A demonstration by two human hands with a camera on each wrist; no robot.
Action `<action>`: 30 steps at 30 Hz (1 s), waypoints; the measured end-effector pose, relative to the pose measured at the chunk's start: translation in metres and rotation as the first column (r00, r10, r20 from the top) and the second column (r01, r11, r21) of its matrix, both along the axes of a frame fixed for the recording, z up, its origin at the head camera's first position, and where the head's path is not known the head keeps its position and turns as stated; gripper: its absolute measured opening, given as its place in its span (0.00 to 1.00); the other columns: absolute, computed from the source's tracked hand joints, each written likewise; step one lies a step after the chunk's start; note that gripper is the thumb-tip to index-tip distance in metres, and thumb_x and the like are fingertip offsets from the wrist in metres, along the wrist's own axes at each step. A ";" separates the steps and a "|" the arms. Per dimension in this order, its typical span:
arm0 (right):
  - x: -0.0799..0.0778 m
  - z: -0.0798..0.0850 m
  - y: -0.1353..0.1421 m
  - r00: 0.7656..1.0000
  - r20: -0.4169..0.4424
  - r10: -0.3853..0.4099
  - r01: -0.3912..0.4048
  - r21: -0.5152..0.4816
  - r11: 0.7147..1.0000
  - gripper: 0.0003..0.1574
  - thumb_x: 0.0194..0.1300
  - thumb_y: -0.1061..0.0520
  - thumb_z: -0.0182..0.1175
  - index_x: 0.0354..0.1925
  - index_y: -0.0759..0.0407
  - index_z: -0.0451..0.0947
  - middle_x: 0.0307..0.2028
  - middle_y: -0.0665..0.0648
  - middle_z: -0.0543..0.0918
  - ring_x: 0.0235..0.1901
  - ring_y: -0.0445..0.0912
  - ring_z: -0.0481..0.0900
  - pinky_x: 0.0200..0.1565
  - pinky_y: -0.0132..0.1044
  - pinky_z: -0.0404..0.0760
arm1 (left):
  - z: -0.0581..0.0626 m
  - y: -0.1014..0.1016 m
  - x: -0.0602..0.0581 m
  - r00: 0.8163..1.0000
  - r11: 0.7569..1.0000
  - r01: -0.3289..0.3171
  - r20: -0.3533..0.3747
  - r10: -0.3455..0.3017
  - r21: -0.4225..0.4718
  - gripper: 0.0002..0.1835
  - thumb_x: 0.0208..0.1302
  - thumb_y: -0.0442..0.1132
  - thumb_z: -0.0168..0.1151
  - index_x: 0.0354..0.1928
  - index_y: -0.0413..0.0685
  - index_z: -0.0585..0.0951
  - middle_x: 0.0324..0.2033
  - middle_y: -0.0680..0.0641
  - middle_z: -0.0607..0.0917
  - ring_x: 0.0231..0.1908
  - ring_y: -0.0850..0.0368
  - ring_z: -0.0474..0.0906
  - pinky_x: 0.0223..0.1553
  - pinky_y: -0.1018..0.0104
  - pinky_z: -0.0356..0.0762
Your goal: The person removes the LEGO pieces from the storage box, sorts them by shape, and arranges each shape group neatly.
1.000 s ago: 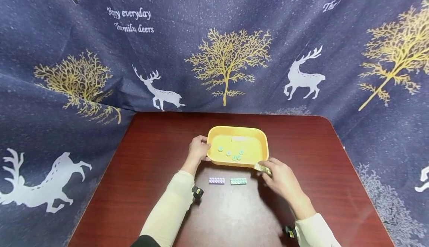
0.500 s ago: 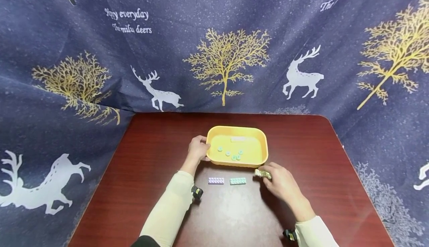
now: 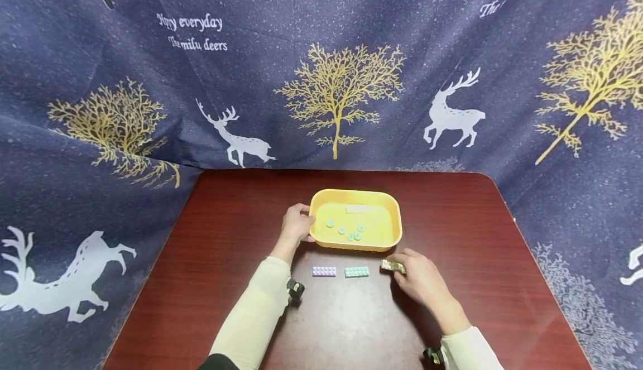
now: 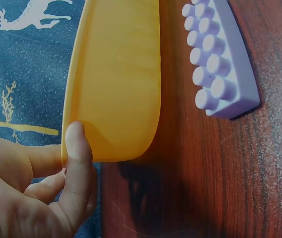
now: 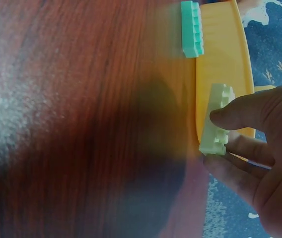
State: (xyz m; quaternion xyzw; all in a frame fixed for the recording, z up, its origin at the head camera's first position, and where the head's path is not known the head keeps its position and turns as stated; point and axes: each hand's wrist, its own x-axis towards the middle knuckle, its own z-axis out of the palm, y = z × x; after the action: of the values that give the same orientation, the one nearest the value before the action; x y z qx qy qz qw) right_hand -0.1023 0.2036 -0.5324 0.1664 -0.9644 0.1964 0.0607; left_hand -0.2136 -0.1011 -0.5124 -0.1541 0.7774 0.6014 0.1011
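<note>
A shallow yellow bin (image 3: 321,240) stands toward the back of the table. My left hand (image 3: 296,225) pinches its left end, the thumb (image 4: 79,144) lying against the outer wall. Between thumb and fingers my right hand (image 3: 424,282) holds a pale yellow-green building brick (image 5: 213,121), studs facing the bin in the right wrist view. This brick is just in front of the bin's front right corner, and whether it touches the table I cannot tell. Left of it lie a teal brick (image 3: 356,272) and a purple brick (image 3: 324,271), in a row with studs up.
Inside the bin are several small green rings (image 3: 330,224) and a pale oblong piece (image 3: 356,208) near the back wall. The dark red table (image 3: 241,191) ends at a blue patterned cloth (image 3: 301,152) behind and at both sides.
My right hand has brought the pale yellow-green brick a little toward me, away from the bin's front right corner. The left hand keeps its hold on the bin, which stays in place.
</note>
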 end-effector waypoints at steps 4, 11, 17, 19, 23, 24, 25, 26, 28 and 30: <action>0.000 -0.004 -0.001 1.000 0.021 -0.006 0.006 0.006 1.000 0.21 0.50 0.63 0.72 0.45 0.51 0.88 0.37 0.48 0.84 0.37 0.48 0.84 0.39 0.50 0.89 | 0.001 0.000 0.000 1.000 1.000 -0.007 0.001 0.007 -0.010 0.20 0.71 0.28 0.60 0.63 0.34 0.76 0.46 0.29 0.83 0.39 0.33 0.88 0.23 0.59 0.92; 0.000 -0.013 0.000 1.000 0.016 -0.001 0.000 0.018 1.000 0.20 0.50 0.63 0.72 0.44 0.51 0.88 0.35 0.47 0.82 0.35 0.49 0.83 0.38 0.49 0.88 | 0.001 0.001 0.000 1.000 1.000 -0.007 0.001 0.007 -0.012 0.20 0.71 0.29 0.60 0.63 0.34 0.76 0.45 0.33 0.83 0.39 0.35 0.88 0.23 0.60 0.92; 0.001 -0.014 -0.001 1.000 0.020 0.001 -0.002 0.017 1.000 0.20 0.49 0.63 0.72 0.43 0.50 0.88 0.34 0.47 0.82 0.34 0.48 0.83 0.38 0.49 0.88 | 0.001 -0.001 0.000 1.000 1.000 -0.011 0.003 0.011 -0.005 0.20 0.70 0.28 0.61 0.63 0.34 0.76 0.43 0.33 0.83 0.39 0.34 0.88 0.23 0.59 0.92; 0.001 -0.014 -0.002 1.000 0.021 0.000 0.000 0.020 1.000 0.19 0.48 0.63 0.73 0.41 0.51 0.87 0.34 0.47 0.83 0.35 0.48 0.84 0.39 0.49 0.88 | 0.001 -0.001 0.000 1.000 1.000 -0.011 0.005 0.011 -0.005 0.20 0.70 0.28 0.61 0.63 0.34 0.76 0.44 0.33 0.83 0.39 0.34 0.88 0.23 0.59 0.92; 0.001 -0.014 -0.003 0.999 0.035 -0.002 0.001 0.033 0.999 0.16 0.48 0.64 0.73 0.38 0.52 0.87 0.34 0.48 0.84 0.36 0.49 0.84 0.41 0.50 0.89 | 0.002 -0.001 0.000 1.000 1.000 -0.008 0.006 0.008 -0.010 0.20 0.70 0.29 0.61 0.63 0.34 0.76 0.44 0.34 0.83 0.39 0.35 0.88 0.23 0.59 0.92; 0.001 -0.014 -0.003 0.999 0.038 -0.002 0.001 0.034 0.999 0.16 0.48 0.64 0.73 0.38 0.52 0.87 0.34 0.48 0.84 0.36 0.49 0.84 0.41 0.50 0.89 | 0.002 -0.001 0.000 1.000 1.000 -0.008 0.006 0.008 -0.010 0.20 0.70 0.29 0.61 0.63 0.34 0.76 0.44 0.34 0.83 0.39 0.35 0.88 0.23 0.59 0.92; 0.001 -0.013 -0.003 0.999 0.042 -0.002 0.001 0.035 0.999 0.15 0.48 0.64 0.73 0.38 0.52 0.87 0.34 0.48 0.84 0.36 0.49 0.84 0.40 0.50 0.88 | 0.002 -0.001 0.000 1.000 1.000 -0.008 0.007 0.008 -0.010 0.20 0.70 0.29 0.61 0.63 0.34 0.77 0.44 0.34 0.83 0.39 0.35 0.88 0.23 0.59 0.92; 0.001 -0.013 -0.003 0.999 0.042 -0.001 0.000 0.037 0.999 0.15 0.48 0.64 0.73 0.37 0.52 0.87 0.33 0.48 0.84 0.36 0.49 0.84 0.40 0.49 0.88 | 0.002 -0.001 0.000 1.000 1.000 -0.008 0.007 0.008 -0.010 0.20 0.70 0.29 0.61 0.63 0.34 0.77 0.44 0.34 0.83 0.39 0.35 0.88 0.23 0.59 0.92; 0.001 -0.013 -0.004 0.999 0.043 0.002 -0.004 0.039 0.999 0.15 0.49 0.64 0.73 0.37 0.52 0.87 0.33 0.48 0.83 0.36 0.49 0.84 0.40 0.49 0.88 | 0.001 -0.001 -0.001 1.000 1.000 -0.010 0.008 0.010 -0.010 0.20 0.70 0.29 0.61 0.63 0.34 0.77 0.44 0.34 0.83 0.39 0.34 0.88 0.23 0.60 0.92; 0.000 -0.013 -0.004 0.999 0.042 0.007 -0.009 0.040 0.999 0.15 0.49 0.64 0.72 0.37 0.52 0.87 0.34 0.48 0.84 0.36 0.49 0.84 0.41 0.49 0.88 | 0.000 -0.001 -0.001 1.000 1.000 -0.012 0.009 0.012 -0.013 0.20 0.70 0.29 0.61 0.63 0.35 0.77 0.43 0.34 0.83 0.39 0.34 0.88 0.23 0.60 0.92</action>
State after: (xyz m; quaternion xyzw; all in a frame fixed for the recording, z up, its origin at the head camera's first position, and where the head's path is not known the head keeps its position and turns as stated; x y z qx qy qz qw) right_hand -0.1019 0.1999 -0.5456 0.1673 -0.9685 0.1807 0.0363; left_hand -0.2146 -0.1018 -0.5120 -0.1623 0.7798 0.5962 0.1001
